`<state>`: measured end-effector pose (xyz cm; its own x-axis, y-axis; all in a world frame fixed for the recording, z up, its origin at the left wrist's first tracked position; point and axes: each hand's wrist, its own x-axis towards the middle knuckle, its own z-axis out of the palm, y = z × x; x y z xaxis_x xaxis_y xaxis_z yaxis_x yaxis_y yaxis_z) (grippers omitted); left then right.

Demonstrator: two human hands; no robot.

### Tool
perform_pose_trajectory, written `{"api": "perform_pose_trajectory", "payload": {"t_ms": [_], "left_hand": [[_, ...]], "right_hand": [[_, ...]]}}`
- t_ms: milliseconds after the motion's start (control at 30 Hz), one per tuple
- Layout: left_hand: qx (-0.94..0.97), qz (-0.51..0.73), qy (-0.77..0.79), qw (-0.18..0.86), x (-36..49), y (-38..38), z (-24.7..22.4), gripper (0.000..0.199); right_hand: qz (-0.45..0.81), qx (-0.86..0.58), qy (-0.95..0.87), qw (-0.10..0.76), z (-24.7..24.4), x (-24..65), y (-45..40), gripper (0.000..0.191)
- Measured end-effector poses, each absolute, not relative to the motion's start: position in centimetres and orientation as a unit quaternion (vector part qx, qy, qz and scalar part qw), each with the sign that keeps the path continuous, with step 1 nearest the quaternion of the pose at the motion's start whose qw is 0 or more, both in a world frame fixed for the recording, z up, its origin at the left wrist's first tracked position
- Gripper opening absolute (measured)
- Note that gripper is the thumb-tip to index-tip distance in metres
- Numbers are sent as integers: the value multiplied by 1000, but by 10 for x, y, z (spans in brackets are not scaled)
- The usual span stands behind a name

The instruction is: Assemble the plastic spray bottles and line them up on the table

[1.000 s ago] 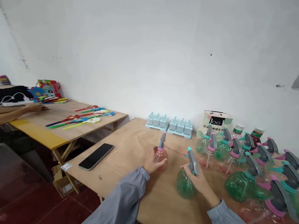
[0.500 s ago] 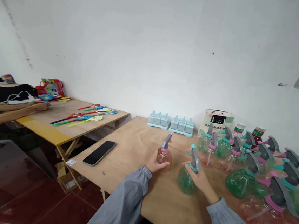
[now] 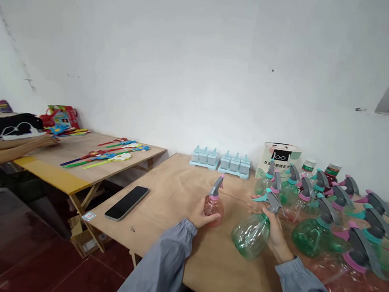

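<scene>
My left hand (image 3: 202, 214) is wrapped round the body of a pink spray bottle (image 3: 215, 208), which stands upright on the wooden table (image 3: 162, 193). A green spray bottle (image 3: 249, 236) with a grey and teal spray head is in my right hand (image 3: 274, 227), gripped near its neck. This green bottle leans over, its head tipped to the right. Some fingers of the right hand are hidden behind it. To the right of that hand stand several more spray bottles in green (image 3: 311, 237) and pink (image 3: 336, 274).
A phone (image 3: 127, 203) lies near the table's left edge. Against the wall are light blue popsicle molds (image 3: 204, 157), a printed box (image 3: 277, 158) and two lidded bottles. On the left table (image 3: 85, 172) lie colorful hand-shaped sticks (image 3: 107, 156); another person's hand (image 3: 46, 141) rests there.
The green bottle in my right hand has gone from nearly upright to tilted, and its spray head has turned. My left hand keeps its hold on the pink bottle. The view has shifted slightly.
</scene>
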<state>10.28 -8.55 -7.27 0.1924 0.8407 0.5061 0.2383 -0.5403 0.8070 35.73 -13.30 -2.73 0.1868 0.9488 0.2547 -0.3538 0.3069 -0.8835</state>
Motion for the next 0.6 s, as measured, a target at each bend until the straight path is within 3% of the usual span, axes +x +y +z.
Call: {"api": "perform_pose_trajectory", "payload": {"t_ms": [367,600], "left_hand": [[708,506,374,319,102,-83,-75,76],[714,512,364,310,103,-78,-82,75]], "right_hand": [[501,-327,-434,674,-28,356,-131,44],[345,-433,-431,713,-34,357,-133,29]]}}
